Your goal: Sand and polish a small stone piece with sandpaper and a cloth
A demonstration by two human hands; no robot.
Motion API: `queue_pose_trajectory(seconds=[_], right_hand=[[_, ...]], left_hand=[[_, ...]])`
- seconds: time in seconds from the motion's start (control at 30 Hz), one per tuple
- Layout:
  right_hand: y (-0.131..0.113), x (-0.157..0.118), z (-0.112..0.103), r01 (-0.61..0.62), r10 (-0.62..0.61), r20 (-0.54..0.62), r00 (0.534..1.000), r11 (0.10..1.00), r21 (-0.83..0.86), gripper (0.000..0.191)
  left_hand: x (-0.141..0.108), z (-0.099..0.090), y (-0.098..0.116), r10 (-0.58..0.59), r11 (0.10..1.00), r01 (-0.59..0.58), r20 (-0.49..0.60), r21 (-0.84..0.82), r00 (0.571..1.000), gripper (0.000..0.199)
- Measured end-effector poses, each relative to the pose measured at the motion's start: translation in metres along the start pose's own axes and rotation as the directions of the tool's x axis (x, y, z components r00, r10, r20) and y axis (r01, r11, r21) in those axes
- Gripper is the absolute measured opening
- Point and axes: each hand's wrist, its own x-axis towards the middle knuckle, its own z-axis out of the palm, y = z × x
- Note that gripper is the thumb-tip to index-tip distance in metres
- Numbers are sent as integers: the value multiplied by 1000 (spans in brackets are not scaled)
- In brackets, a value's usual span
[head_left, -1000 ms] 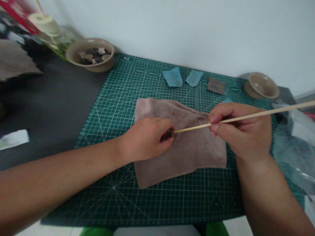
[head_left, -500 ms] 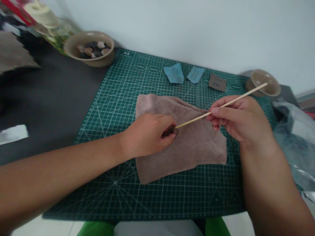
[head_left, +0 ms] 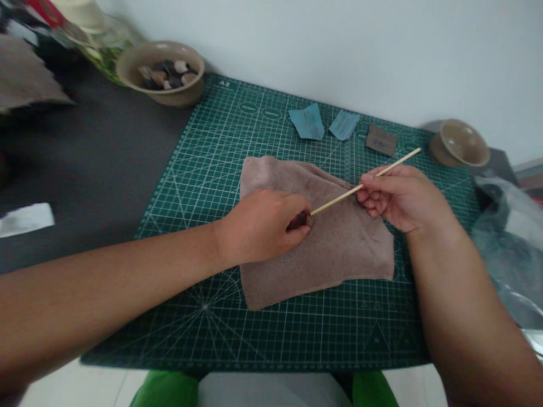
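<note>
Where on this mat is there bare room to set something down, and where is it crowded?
Bare cutting mat lies below the towel, and between the pebble bowl and the towel. Crowded: the far edge, with blue paper scraps and a brown scrap, and the towel's middle, where the left hand and right hand meet.

Small dark piece (head_left: 304, 220) mostly hidden by the left hand (head_left: 263, 226), its shape unclear

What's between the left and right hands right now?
The head view shows a wooden stick spanning from the right hand to a dark lump in the left hand, over a brown towel.
</note>
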Motion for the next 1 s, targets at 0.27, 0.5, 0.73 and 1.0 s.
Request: queue_pose_trajectory(seconds=[0.27, 0.5, 0.73, 1.0], right_hand=[[1, 1, 2, -5, 3, -35, 999, 999, -37, 20], [0, 1, -1, -10, 10, -21, 1000, 1000, -30, 24], [3, -1, 4, 46, -47, -43, 998, 998, -37, 24], [0, -10, 1, 116, -118, 21, 993, 990, 85, 23]], left_hand=[[1, 0, 0, 2, 1000, -2, -9, 0, 1000, 10], [0, 0, -1, 9, 1000, -9, -12, -9, 1000, 12], [0, 0, -1, 8, 1000, -8, 12, -2, 1000, 11], [0, 1, -1, -9, 1000, 8, 37, 12, 999, 10]])
